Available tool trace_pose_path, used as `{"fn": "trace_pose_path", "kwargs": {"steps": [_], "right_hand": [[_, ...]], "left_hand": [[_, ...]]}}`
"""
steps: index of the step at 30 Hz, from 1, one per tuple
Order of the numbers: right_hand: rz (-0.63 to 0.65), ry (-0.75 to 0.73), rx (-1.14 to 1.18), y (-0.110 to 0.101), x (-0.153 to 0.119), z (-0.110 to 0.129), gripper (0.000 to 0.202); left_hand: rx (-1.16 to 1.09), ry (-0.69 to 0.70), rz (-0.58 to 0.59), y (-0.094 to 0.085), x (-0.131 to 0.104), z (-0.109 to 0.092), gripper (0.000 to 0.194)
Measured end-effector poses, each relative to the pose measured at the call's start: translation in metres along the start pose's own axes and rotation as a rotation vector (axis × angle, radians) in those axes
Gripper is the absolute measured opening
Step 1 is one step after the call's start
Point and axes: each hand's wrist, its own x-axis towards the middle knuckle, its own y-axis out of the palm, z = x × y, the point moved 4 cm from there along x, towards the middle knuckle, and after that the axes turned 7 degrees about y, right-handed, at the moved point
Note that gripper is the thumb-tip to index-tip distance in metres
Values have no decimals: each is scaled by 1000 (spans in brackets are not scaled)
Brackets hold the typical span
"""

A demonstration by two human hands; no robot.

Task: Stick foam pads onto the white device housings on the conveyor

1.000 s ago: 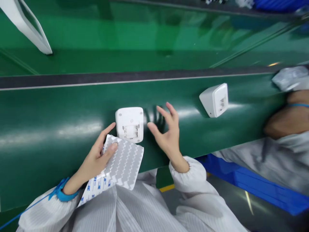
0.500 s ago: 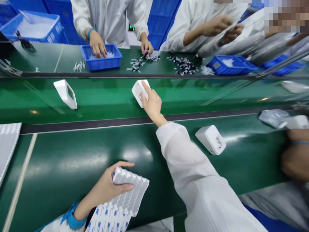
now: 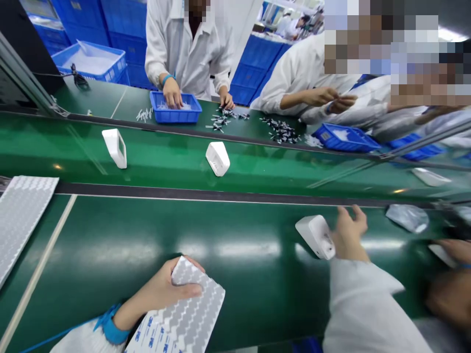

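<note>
My left hand (image 3: 172,291) grips a sheet of grey adhesive pads (image 3: 200,304), thumb on top; a turned part shows white backing with blue 3M print. Over the right part of the green bench, my right hand (image 3: 351,233) has its fingers apart and holds nothing. Close by its left side stands a white plastic device housing (image 3: 312,233) with a slanted shape; whether they touch I cannot tell. Two similar white housings lie on the green conveyor belt: one in the middle (image 3: 218,159), one farther left (image 3: 116,149).
More grey pad sheets (image 3: 25,211) lie at the left. A clear plastic bag (image 3: 407,218) sits at the right, near a co-worker's blurred arm (image 3: 451,294). Across the belt, co-workers handle small black-and-white parts (image 3: 281,131) beside a blue bin (image 3: 176,116).
My right hand has let go of the middle housing on the belt and moved right, beside the bench housing. My left hand still holds the sheet, now lying flatter. The view has tilted up.
</note>
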Motion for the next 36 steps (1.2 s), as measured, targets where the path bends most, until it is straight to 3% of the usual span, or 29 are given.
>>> {"fn": "trace_pose_path", "kwargs": {"steps": [3,5,7,9,12,15,17,20,22,25,27,31,36], "right_hand": [[214,99,30,-29,-21,-42,78],[324,153,42,-29,-44,-56,87],[397,155,36,-20,-75,-55,91],[438,52,33,-4,-114,-33,77],[413,-205,142,23,-178,27,49],[458,-306,314,50,-230,90,38],[419,-371,376,55,-250,126,32],[342,-480,453,40,-264,167,11],[504,-507,498,29,-271,185,6],[792,-421,537,20,-282,196,12],[849,-325,567,20,-287,196,13],[882,-281,601,28,-291,198,12],[751,-262,553,39,-267,204,9]], "left_hand": [[-28,-23,62,6,0,3,58],[23,2,62,10,1,1,56],[104,35,30,13,0,-3,46],[179,58,-11,16,-3,-8,34],[245,66,-72,20,-9,-14,27],[295,75,-132,19,-16,-16,23],[337,88,-174,17,-22,-15,21],[391,129,-223,11,-28,-13,19],[423,177,-263,7,-32,-11,20],[481,216,-307,2,-34,-9,20],[527,209,-317,-1,-34,-8,19],[564,211,-312,-5,-31,-10,16],[436,199,-342,-9,-24,-13,17]]}}
